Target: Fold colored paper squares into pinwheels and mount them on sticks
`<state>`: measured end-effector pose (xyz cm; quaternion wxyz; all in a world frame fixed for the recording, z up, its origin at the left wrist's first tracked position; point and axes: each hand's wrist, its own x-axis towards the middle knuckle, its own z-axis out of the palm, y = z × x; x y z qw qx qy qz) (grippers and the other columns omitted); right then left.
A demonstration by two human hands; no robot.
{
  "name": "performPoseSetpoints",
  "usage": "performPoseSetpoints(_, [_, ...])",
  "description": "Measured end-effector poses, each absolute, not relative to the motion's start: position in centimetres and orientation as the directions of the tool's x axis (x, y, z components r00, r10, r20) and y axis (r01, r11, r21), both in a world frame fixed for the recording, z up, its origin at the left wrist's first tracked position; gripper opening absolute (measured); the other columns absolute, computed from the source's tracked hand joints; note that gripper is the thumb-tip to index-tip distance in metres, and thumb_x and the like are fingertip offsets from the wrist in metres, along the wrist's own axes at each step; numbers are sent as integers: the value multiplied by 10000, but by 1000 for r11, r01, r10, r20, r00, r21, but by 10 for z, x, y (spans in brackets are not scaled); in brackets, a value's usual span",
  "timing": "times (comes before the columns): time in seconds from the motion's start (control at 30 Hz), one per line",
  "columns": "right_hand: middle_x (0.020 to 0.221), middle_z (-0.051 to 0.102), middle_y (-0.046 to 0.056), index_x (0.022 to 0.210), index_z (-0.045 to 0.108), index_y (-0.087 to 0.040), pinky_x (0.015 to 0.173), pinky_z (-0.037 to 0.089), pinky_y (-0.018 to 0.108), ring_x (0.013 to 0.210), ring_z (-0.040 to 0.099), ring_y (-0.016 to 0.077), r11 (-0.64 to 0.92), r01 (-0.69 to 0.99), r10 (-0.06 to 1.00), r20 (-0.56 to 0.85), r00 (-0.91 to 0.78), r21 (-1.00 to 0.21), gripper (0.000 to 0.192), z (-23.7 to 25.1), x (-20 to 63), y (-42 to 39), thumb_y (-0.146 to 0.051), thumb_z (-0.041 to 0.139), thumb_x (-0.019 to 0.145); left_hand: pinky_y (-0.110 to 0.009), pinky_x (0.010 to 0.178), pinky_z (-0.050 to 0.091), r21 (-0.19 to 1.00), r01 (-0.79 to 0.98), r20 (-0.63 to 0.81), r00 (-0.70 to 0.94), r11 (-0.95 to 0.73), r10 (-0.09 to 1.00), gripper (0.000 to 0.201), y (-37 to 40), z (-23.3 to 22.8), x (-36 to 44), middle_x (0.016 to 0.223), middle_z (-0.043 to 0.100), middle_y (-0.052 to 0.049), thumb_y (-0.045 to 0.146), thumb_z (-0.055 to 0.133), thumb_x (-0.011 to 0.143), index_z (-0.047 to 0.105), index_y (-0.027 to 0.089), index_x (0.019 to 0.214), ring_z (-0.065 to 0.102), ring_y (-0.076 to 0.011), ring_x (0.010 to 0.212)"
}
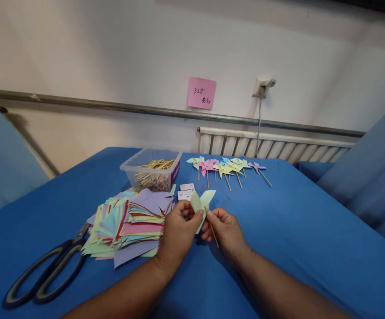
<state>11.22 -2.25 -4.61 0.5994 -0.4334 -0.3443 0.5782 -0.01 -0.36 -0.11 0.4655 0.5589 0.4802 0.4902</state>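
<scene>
Between the fingers of my left hand (181,228) is a pale green paper pinwheel (197,204), its blades folded up. My right hand (227,230) pinches a thin wooden stick (215,235), whose upper end meets the paper. Whether a pin joins the two is too small to make out. Left of my left hand lies a thick pile of cut coloured paper (139,221). Just beyond my fingers sit two small white boxes (186,194). Several finished paper pinwheels (224,168) on sticks rest at the far side of the table.
A clear plastic tub (134,170) of wooden sticks (155,175) stands behind the paper pile. Large dark-handled scissors (53,270) lie at the left on the blue-covered table (312,248). Past the far edge are a radiator (239,144) and a wall rail (129,106).
</scene>
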Motion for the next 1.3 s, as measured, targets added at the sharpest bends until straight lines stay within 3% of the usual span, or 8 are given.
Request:
performPoseSetpoints(0.47, [540, 651, -1, 712, 520, -154, 385, 412, 176, 415, 585, 105, -31, -390, 988, -87, 127, -920, 369, -44, 111, -26, -429, 751, 625, -232, 563, 447, 996, 30, 85, -2, -85, 996, 214, 4, -8, -3, 662, 652, -2, 301, 686, 618, 592, 155, 742, 600, -146, 612])
performPoseSetpoints(0.7, [540, 644, 15, 711, 570, -138, 379, 392, 183, 414, 577, 112, -9, -444, 980, -95, 173, -896, 373, -43, 112, -23, -451, 748, 612, -288, 699, 482, 993, -52, 115, 113, -110, 987, 224, -5, 0, -7, 852, 680, -57, 355, 566, 767, 612, 160, 869, 632, -186, 795])
performPoseSetpoints(0.9, [577, 629, 17, 688, 628, -108, 408, 402, 179, 438, 566, 88, -9, -503, 989, -81, 122, -864, 311, -44, 115, -21, -409, 704, 689, -302, 806, 453, 984, -53, 171, -26, -172, 985, 278, 2, -3, -9, 939, 657, -58, 324, 634, 714, 605, 165, 940, 600, -186, 896])
performPoseSetpoints(1.0, [584, 634, 16, 709, 631, -111, 409, 405, 180, 441, 573, 94, -25, -515, 993, -83, 90, -857, 306, -46, 113, -21, -407, 707, 691, -291, 749, 469, 991, -76, 108, -8, -108, 994, 347, 8, -5, -9, 877, 661, -49, 341, 672, 667, 602, 152, 949, 613, -182, 832])
performPoseSetpoints(1.1, [573, 630, 21, 707, 640, -103, 407, 404, 180, 430, 571, 94, -33, -483, 996, -67, 53, -875, 324, -47, 109, -22, -420, 705, 692, -259, 587, 466, 994, -109, -11, 82, 20, 997, 314, 10, -7, -8, 689, 652, -22, 381, 684, 643, 608, 136, 824, 612, -163, 639])
performPoseSetpoints(1.3, [548, 623, 31, 644, 641, -99, 388, 391, 177, 402, 557, 92, -47, -434, 999, -53, 2, -900, 384, -45, 103, -23, -475, 717, 653, -238, 390, 383, 977, -163, -76, 336, 138, 939, 316, 4, -10, -6, 412, 511, 46, 455, 598, 731, 532, 163, 630, 484, -117, 341])
